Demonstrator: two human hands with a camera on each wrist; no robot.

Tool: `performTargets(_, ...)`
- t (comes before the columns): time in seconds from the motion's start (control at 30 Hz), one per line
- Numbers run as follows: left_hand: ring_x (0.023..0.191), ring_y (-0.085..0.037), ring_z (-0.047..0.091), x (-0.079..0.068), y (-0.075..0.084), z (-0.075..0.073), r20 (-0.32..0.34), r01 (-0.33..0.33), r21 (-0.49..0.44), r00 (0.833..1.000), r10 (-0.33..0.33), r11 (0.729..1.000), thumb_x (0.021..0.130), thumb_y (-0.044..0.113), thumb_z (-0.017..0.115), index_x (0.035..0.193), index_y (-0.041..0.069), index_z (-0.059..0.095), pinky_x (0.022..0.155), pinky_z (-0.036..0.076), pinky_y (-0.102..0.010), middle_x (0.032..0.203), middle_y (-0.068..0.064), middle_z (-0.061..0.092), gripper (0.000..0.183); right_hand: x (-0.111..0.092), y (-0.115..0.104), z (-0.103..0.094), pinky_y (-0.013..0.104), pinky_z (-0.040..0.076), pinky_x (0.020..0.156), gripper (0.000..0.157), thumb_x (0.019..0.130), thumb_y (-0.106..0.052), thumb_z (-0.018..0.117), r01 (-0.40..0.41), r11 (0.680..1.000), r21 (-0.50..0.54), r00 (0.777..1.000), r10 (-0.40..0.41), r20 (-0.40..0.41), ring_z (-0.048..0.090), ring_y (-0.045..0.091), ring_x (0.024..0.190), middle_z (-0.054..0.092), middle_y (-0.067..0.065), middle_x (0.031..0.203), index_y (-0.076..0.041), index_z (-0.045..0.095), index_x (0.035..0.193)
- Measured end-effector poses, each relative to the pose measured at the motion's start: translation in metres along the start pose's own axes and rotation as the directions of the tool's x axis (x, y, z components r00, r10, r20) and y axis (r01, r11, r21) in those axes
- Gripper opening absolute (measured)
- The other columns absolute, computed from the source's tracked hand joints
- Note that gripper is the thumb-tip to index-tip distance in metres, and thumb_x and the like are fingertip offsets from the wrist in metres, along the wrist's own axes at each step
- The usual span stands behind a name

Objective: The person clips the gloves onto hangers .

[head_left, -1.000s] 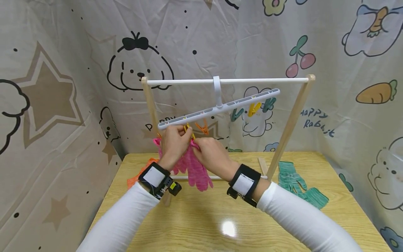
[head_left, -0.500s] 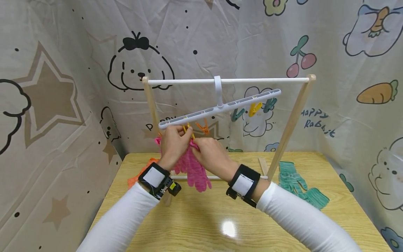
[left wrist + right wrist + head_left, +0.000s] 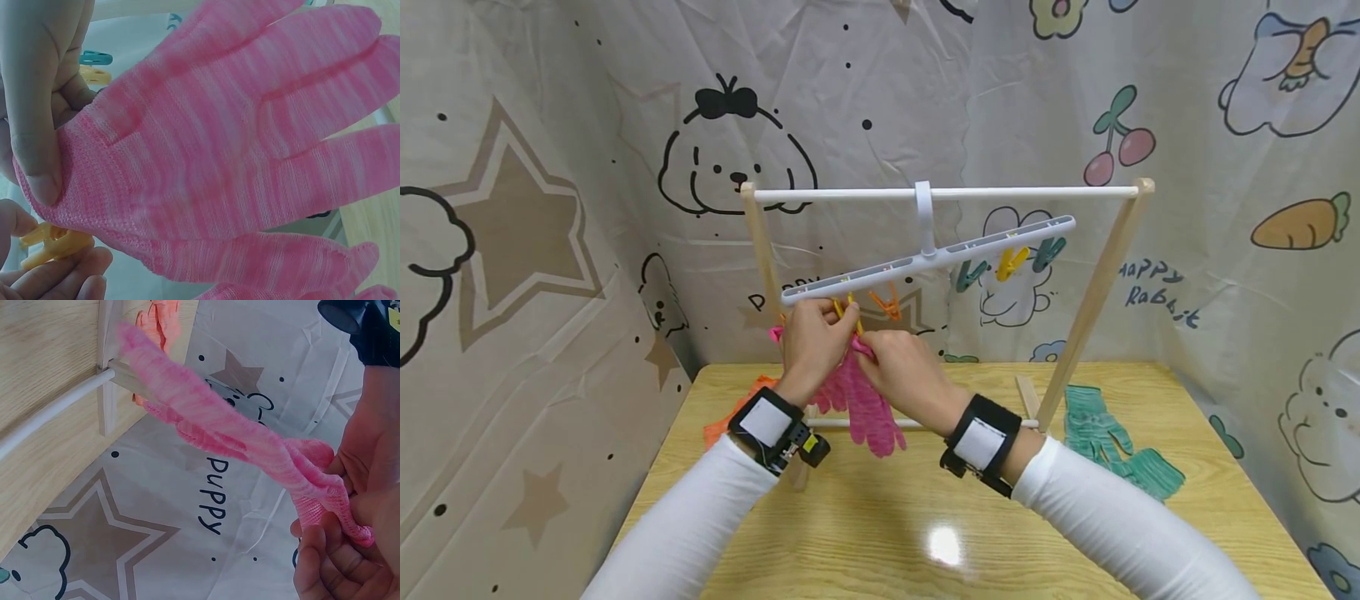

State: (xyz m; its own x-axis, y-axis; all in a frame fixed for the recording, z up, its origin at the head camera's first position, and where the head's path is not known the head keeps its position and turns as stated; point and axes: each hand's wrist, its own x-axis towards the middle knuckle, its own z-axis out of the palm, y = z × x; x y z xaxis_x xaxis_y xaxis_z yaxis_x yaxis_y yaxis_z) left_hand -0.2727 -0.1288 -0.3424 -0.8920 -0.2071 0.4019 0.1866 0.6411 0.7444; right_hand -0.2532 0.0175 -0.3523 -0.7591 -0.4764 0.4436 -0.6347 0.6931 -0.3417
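Note:
My left hand (image 3: pixel 817 342) pinches a yellow clothespin (image 3: pixel 56 242) just under the low left end of a grey-white clip hanger (image 3: pixel 928 260). Beside it, my right hand (image 3: pixel 910 367) holds the cuff of a pink striped knit glove (image 3: pixel 206 144) between thumb and fingers. In the left wrist view the clothespin sits right at the edge of that cuff. The glove's fingers dangle below my hands, and another pink glove (image 3: pixel 830 393) hangs partly hidden behind my left hand. The hanger tilts, its right end higher.
A white rod (image 3: pixel 1030 193) on a wooden stand (image 3: pixel 1090 308) carries the hanger. Orange (image 3: pixel 891 304), yellow (image 3: pixel 1011 264) and teal clothespins (image 3: pixel 1048 254) hang from it. Green gloves (image 3: pixel 1093 425) lie on the table (image 3: pixel 865 533) at right, an orange glove (image 3: pixel 730 417) at left.
The hanger has shifted very slightly right, and its raised right end has dipped a little. Both hands keep their hold, and the pink glove sways slightly.

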Motion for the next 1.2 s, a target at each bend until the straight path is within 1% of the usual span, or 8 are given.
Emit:
performTargets(0.23, 0.047, -0.01, 0.044, 0.0003, -0.0011, 0.0005, -0.005, -0.001, -0.016, 1.0, 0.001, 1.0, 0.09, 0.034, 0.069, 0.061, 0.012, 0.066, 0.044, 0.026, -0.026, 0.048, 0.005, 0.054, 0.036, -0.0013, 0.0011, 0.002, 0.019, 0.037, 0.053, 0.014, 0.098, -0.016, 0.066, -0.007, 1.0, -0.007, 1.0, 0.007, -0.003, 0.049, 0.009, 0.059, 0.058, 0.0, 0.069, -0.008, 0.068, 0.088)
performTargets(0.5, 0.048, -0.01, 0.045, 0.0006, -0.0027, 0.0012, -0.013, 0.007, -0.015, 1.0, -0.007, 1.0, 0.089, 0.035, 0.07, 0.062, 0.013, 0.067, 0.044, 0.027, -0.027, 0.05, 0.004, 0.057, 0.035, -0.0008, 0.0014, 0.002, 0.021, 0.037, 0.053, 0.015, 0.098, -0.016, 0.066, -0.003, 1.0, -0.008, 1.0, 0.002, -0.007, 0.048, 0.009, 0.059, 0.058, -0.001, 0.069, -0.008, 0.067, 0.084)
performTargets(0.6, 0.047, -0.008, 0.045, 0.0011, -0.0034, 0.0015, -0.01, 0.019, -0.028, 1.0, -0.019, 0.999, 0.088, 0.036, 0.07, 0.065, 0.013, 0.069, 0.043, 0.027, -0.026, 0.051, 0.004, 0.059, 0.033, -0.0003, 0.0018, 0.0023, 0.022, 0.037, 0.053, 0.016, 0.098, -0.015, 0.066, 0.005, 1.0, -0.007, 1.0, -0.005, -0.004, 0.048, 0.009, 0.059, 0.057, -0.001, 0.068, -0.009, 0.065, 0.082)
performTargets(0.77, 0.045, -0.007, 0.045, 0.0013, -0.0054, 0.0018, -0.004, 0.019, -0.049, 1.0, -0.019, 0.999, 0.088, 0.037, 0.07, 0.067, 0.012, 0.072, 0.041, 0.027, -0.023, 0.052, 0.004, 0.061, 0.032, -0.0007, 0.0025, 0.0028, 0.021, 0.037, 0.054, 0.016, 0.098, -0.014, 0.066, 0.01, 1.0, 0.001, 1.0, -0.01, 0.002, 0.048, 0.009, 0.059, 0.056, -0.001, 0.068, -0.009, 0.065, 0.082)
performTargets(0.87, 0.044, -0.007, 0.044, 0.0008, -0.0065, 0.0018, -0.009, 0.011, -0.054, 1.0, -0.011, 0.998, 0.088, 0.038, 0.07, 0.066, 0.013, 0.07, 0.041, 0.025, -0.023, 0.051, 0.005, 0.058, 0.033, -0.001, 0.0027, 0.0031, 0.02, 0.036, 0.053, 0.016, 0.098, -0.014, 0.066, 0.012, 1.0, 0.006, 1.0, -0.012, 0.002, 0.048, 0.008, 0.059, 0.054, -0.001, 0.067, -0.009, 0.065, 0.082)
performTargets(1.03, 0.041, -0.006, 0.041, 0.0006, -0.0075, 0.0017, -0.013, -0.009, -0.091, 1.0, 0.008, 0.996, 0.09, 0.036, 0.07, 0.064, 0.012, 0.068, 0.04, 0.023, -0.022, 0.047, 0.006, 0.052, 0.035, -0.0012, 0.0031, 0.0038, 0.019, 0.035, 0.052, 0.019, 0.098, -0.014, 0.066, 0.017, 1.0, 0.005, 1.0, -0.017, -0.01, 0.046, 0.008, 0.057, 0.052, -0.001, 0.065, -0.009, 0.063, 0.079)
performTargets(1.2, 0.04, -0.006, 0.042, 0.0006, -0.0078, 0.0016, -0.009, -0.038, -0.13, 0.999, 0.037, 0.991, 0.092, 0.031, 0.071, 0.068, 0.009, 0.07, 0.039, 0.024, -0.02, 0.049, 0.003, 0.056, 0.033, -0.0009, 0.004, 0.0047, 0.019, 0.035, 0.051, 0.019, 0.097, -0.014, 0.066, 0.018, 1.0, -0.002, 1.0, -0.018, -0.018, 0.047, 0.008, 0.056, 0.053, -0.001, 0.065, -0.01, 0.063, 0.079)
